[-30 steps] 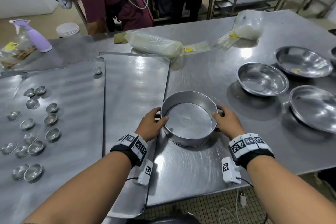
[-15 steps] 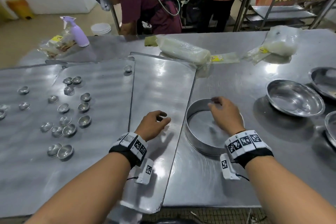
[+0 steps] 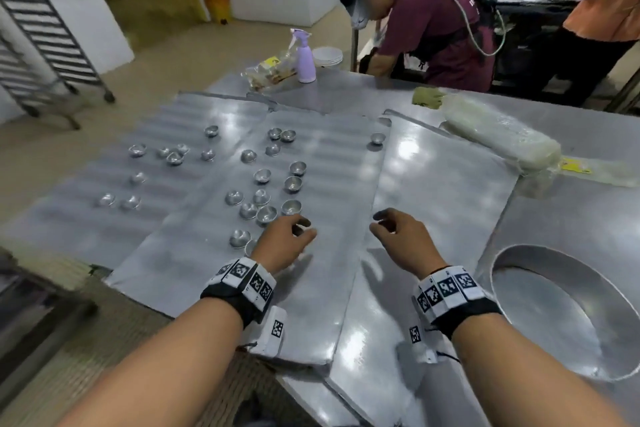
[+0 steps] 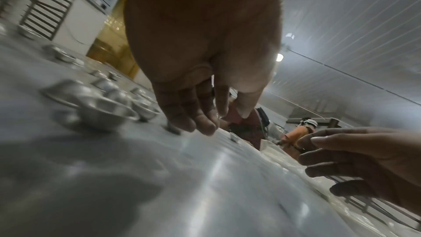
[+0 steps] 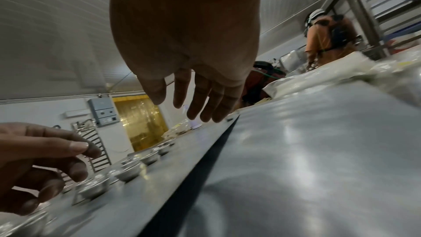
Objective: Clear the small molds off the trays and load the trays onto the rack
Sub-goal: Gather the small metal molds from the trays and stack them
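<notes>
Both hands hover empty above the flat steel baking trays: the left hand (image 3: 282, 241), fingers loosely curled, just above the middle tray (image 3: 214, 263) beside the nearest small round metal molds (image 3: 266, 214), and the right hand (image 3: 403, 241), fingers relaxed and apart, over the bare right tray (image 3: 446, 184). More molds dot the far-left tray (image 3: 69, 218). A round metal cake pan (image 3: 568, 305) sits right; a wheeled metal rack (image 3: 38, 42) stands far left.

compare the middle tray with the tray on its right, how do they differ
The middle tray carries many small molds; the right tray carries none. The middle tray looks matte and ribbed, the right tray smooth and shiny. The left hand hovers over the middle tray, the right hand over the right one. Both are flat metal.
</notes>
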`<state>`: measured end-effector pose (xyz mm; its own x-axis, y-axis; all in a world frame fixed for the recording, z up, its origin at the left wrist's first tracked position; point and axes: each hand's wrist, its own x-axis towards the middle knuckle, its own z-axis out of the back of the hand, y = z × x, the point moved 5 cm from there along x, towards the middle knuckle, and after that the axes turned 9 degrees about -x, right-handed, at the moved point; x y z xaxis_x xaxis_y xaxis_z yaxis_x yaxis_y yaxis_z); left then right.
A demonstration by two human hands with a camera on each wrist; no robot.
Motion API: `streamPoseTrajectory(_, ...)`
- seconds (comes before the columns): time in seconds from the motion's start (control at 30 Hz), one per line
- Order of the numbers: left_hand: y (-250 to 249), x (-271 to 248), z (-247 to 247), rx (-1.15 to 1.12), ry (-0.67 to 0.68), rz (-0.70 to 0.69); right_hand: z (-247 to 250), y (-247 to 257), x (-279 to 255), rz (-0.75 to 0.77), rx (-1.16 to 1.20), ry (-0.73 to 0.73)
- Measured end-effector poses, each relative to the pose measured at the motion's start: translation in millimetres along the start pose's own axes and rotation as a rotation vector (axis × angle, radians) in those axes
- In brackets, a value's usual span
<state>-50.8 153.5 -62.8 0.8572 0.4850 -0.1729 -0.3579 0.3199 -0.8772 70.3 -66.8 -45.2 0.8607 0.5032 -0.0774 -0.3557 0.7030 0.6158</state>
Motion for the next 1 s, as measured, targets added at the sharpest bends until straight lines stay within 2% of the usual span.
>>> streamPoseTrajectory(0.17,35,-1,73,0.116,-0.136,0.045,-56,58,17,0.056,0.018,0.083)
streamPoseTrajectory(0.27,55,0,107,0.15,-0.152,0.063,-87,86,20,0.072,0.022,0.136)
streamPoseTrajectory(0.4,76,9,129,0.257,-0.047,0.067,-123,113,19,0.071,0.029,0.23)
streamPoseTrajectory(0.63,90,29,129,0.487,0.235,-0.088,-164,144,17,0.142,-0.062,0.34)
streamPoseTrajectory(0.8,91,41,125,0.512,0.314,-0.156,-177,153,22,0.161,-0.191,0.298)
streamPoseTrajectory(1.0,85,49,124,0.503,0.309,-0.243,-167,139,17,0.043,-0.184,0.164)
